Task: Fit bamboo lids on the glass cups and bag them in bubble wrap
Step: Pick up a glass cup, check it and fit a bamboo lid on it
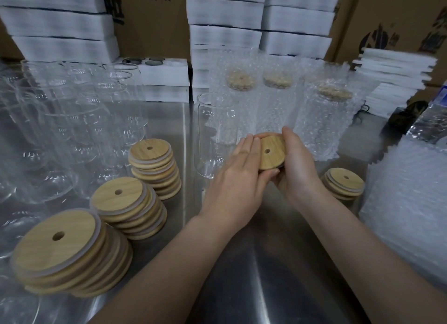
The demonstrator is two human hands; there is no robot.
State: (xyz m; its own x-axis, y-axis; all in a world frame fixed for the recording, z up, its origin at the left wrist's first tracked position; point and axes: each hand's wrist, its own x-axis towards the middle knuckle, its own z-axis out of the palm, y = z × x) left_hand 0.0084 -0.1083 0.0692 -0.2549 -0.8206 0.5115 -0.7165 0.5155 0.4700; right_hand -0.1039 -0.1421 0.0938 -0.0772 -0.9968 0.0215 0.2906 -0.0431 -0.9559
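Bamboo lid [271, 152] is held tilted between both hands, above the steel desk [266, 263] and just in front of an uncapped glass cup [212, 130]. The left hand [238, 176] lays its fingers over the lid's left edge, thumb tucked under the near rim. The right hand [298, 164] cups the right side, fingers curled behind it. Both grips are closed on this one lid, at its rim. It looks light and stiff, a thin disc with a straw hole, easy to take by the edge. The cup is probably the delicate part: thin, smooth glass, best steadied round its wall while the lid is pressed down squarely. Bubble-wrapped cups [324, 120] stand behind.
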